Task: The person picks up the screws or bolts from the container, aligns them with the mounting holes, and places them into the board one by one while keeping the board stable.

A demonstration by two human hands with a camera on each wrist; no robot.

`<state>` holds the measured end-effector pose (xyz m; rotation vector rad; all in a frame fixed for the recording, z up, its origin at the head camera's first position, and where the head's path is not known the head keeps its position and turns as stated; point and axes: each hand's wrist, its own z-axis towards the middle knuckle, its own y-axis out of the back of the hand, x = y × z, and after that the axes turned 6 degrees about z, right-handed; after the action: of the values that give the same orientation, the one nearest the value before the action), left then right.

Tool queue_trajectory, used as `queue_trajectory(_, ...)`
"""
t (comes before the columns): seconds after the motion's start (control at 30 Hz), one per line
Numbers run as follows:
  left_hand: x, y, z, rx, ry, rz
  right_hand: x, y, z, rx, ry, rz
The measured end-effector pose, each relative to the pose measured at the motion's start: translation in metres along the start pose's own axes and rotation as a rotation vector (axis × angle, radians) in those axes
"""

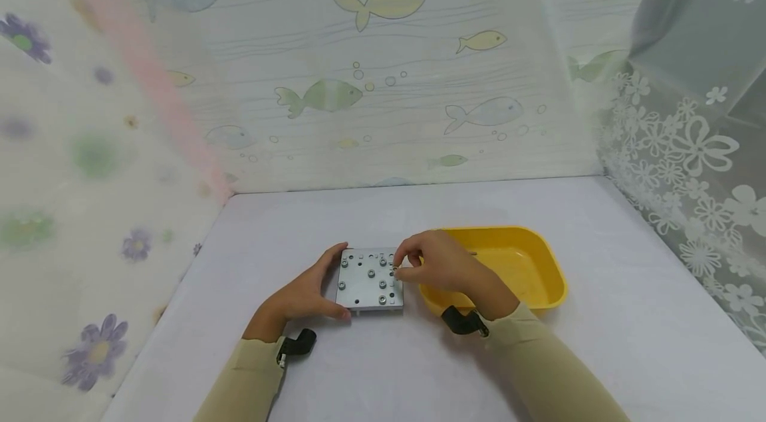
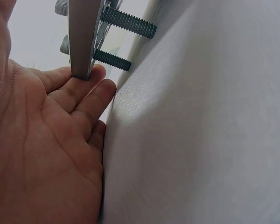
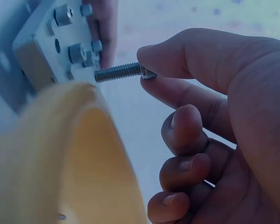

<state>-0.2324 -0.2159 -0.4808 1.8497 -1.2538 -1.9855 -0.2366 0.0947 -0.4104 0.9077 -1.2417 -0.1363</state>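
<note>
A silver metal plate (image 1: 359, 279) with several socket-head bolts standing in its holes is raised above the white table. My left hand (image 1: 299, 292) holds the plate at its left side, thumb at the near edge and fingers at the far corner. In the left wrist view, threaded bolt shanks (image 2: 129, 23) stick out beneath the plate, and fingers touch its edge. Over the plate's right side, my right hand (image 1: 443, 262) pinches a bolt (image 3: 119, 72) by its head between thumb and index finger. Its threaded end points toward the plate, apart from it in the right wrist view.
A yellow plastic tray (image 1: 553, 269) stands just right of the plate, partly under my right forearm. A small metal piece (image 1: 473, 253) lies in it. Printed curtains (image 1: 389, 143) rise behind and beside the table.
</note>
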Motion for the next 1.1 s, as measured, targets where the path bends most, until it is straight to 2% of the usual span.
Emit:
queue_trajectory(0.17, 0.000, 0.000, 0.000, -0.001, -0.005, -0.003, 0.000, -0.006, 0.000, 0.017, 0.019, -0.019)
queue_trajectory(0.5, 0.000, 0.000, 0.000, 0.001, -0.002, 0.000, 0.001, -0.010, -0.002, 0.058, 0.070, 0.017)
queue_trajectory(1.1, 0.003, 0.000, 0.002, -0.001, -0.003, -0.006, 0.001, -0.012, 0.000, 0.091, 0.067, 0.008)
